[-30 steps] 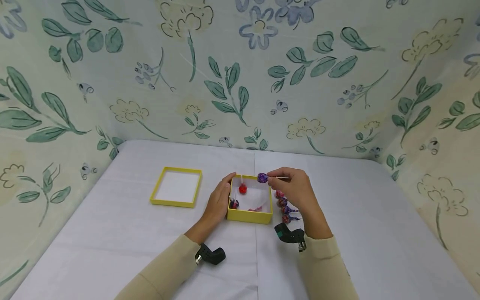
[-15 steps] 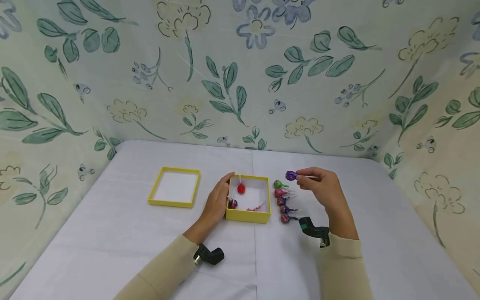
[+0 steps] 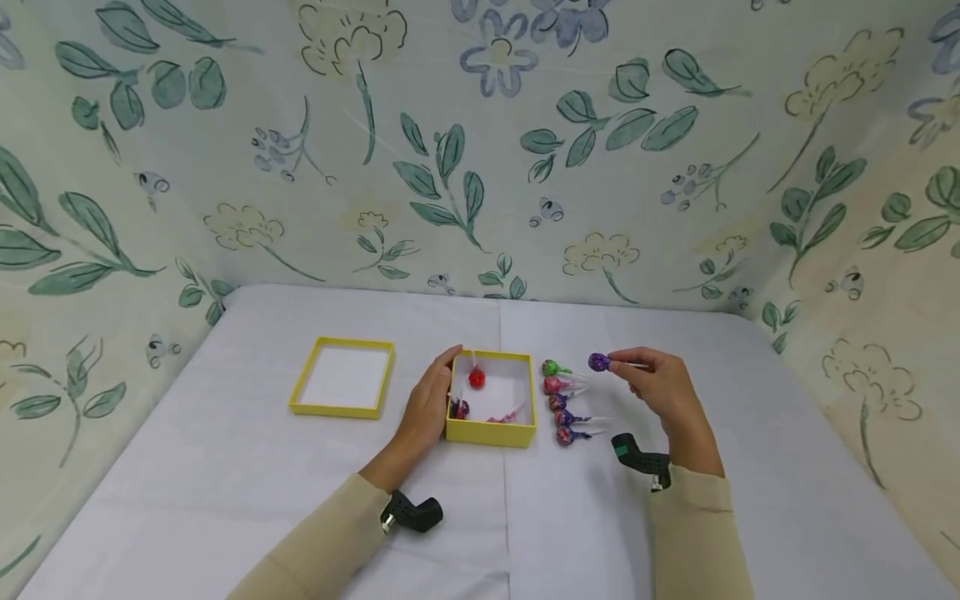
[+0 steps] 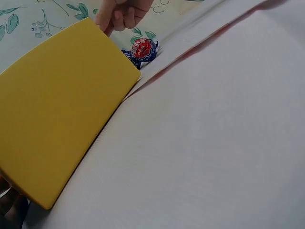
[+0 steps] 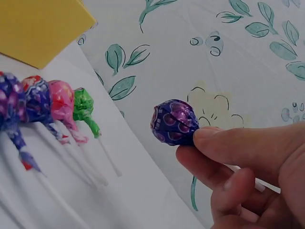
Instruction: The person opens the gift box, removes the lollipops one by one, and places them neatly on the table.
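Observation:
A purple-wrapped lollipop (image 3: 598,362) is pinched by its stick just behind the candy, between the thumb and forefinger of my right hand (image 3: 663,387). In the right wrist view, the wrapped lollipop (image 5: 174,122) points left. My left hand (image 3: 423,408) lies along the left wall of a yellow open-topped box (image 3: 491,433) and touches it. Inside the box are a red lollipop (image 3: 476,377), a dark-wrapped lollipop (image 3: 460,408) at the left and something pink at the front. Right of the box, several lollipops form a column, with a green lollipop (image 3: 551,367) farthest back.
A yellow-rimmed lid (image 3: 341,411) lies to the left of the box on the white tablecloth (image 3: 420,550). Below the green lollipop come a pink lollipop (image 3: 552,385) and darker ones, sticks pointing right. A floral cloth (image 3: 450,167) hangs behind the table.
My right hand has carried the purple lollipop from above the box to the right, past the column, and slightly lower. The left hand has stayed at the box.

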The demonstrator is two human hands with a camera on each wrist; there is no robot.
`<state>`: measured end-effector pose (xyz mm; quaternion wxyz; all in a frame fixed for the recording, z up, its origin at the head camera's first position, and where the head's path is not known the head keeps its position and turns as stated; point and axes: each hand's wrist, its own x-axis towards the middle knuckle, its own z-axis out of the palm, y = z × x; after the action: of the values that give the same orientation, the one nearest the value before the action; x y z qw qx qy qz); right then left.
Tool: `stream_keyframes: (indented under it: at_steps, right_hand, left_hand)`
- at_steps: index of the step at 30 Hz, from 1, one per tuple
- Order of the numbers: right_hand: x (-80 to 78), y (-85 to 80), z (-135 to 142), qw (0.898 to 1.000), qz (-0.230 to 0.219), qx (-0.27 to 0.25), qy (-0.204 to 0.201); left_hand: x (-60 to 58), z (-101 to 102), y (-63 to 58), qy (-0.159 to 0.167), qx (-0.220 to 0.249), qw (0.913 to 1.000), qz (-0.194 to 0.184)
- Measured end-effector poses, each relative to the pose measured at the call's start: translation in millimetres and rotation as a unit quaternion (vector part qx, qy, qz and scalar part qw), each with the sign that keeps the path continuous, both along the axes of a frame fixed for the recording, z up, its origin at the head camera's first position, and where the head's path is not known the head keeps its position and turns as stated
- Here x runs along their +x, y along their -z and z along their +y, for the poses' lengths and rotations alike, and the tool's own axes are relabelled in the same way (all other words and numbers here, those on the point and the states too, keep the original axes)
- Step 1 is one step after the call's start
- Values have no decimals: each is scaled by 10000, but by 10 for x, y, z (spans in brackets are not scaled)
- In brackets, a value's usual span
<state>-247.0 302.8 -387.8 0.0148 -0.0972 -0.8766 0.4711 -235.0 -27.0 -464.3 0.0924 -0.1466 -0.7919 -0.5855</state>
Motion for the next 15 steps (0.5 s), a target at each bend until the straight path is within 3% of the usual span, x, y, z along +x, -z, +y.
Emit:
stream_keyframes:
  at_steps: [15]
  right_hand:
    - [-74,182,110,9984,-551,39,141]
  left_hand:
    - [-3,-4,8,24,48,10000,-31]
